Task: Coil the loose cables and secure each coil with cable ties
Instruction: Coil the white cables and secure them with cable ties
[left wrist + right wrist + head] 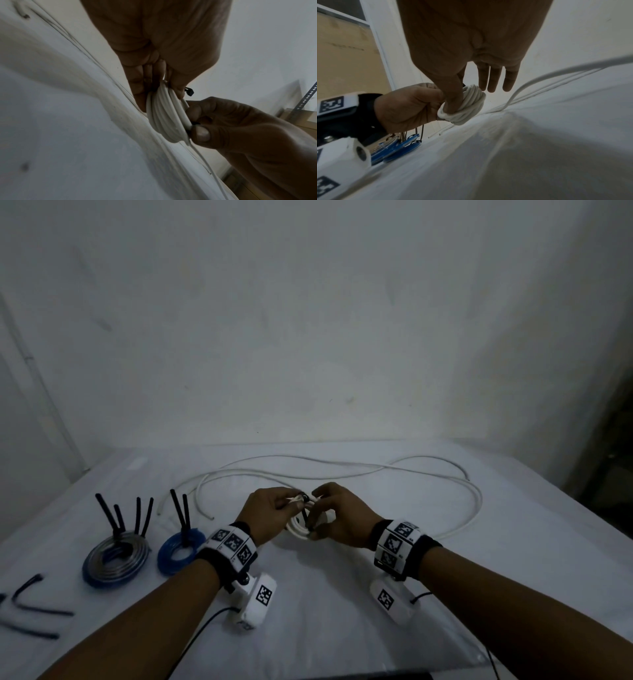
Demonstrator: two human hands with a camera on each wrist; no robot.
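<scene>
A small white cable coil [301, 529] is held upright just above the table, between both hands. My left hand [294, 501] grips its top, thumb and fingers squeezing the strands [161, 115] together. A black cable tie [304, 508] wraps the coil, its square head [189, 92] sticking out beside my left thumb. My right hand [315, 534] pinches the tie's tail between thumb [202, 134] and index finger at the coil's near side, while its other three fingers [493, 79] stay straight. The rest of the white cable [342, 470] trails loose across the table behind.
Two blue coils [116, 559] [178, 549] lie at the left, each with black tie tails standing up. Loose black cable ties [30, 604] lie at the near left edge. A white cloth covers the table [342, 594]; a wall stands behind it.
</scene>
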